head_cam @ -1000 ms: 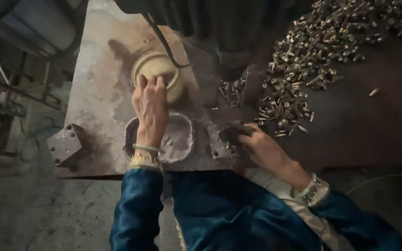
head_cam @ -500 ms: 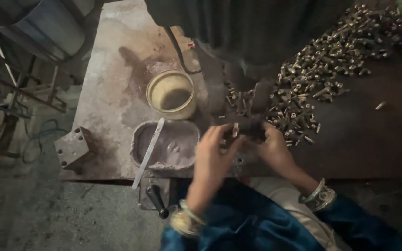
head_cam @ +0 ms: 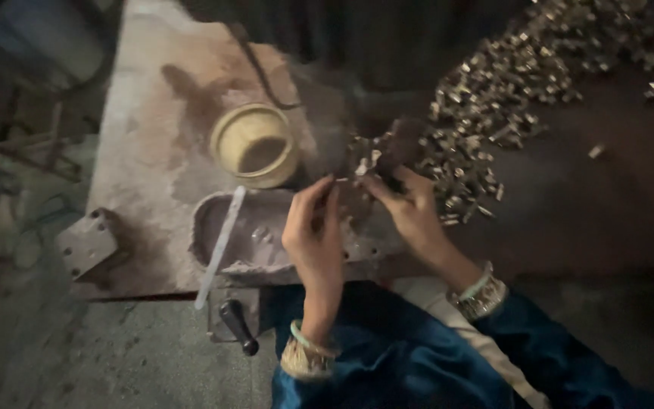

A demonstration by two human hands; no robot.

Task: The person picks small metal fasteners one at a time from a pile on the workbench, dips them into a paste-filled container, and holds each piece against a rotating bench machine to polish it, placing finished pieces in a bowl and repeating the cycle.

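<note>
Both hands meet over the desk: left hand and right hand pinch a small dark metal part, looks mid-fitting; next needs steady alignment.

A small metalworking workshop: a worn, dusty grey steel bench plate carries a round yellowish tin, right of it a heap of small shiny metal parts, below it a black-handled crank.
</note>
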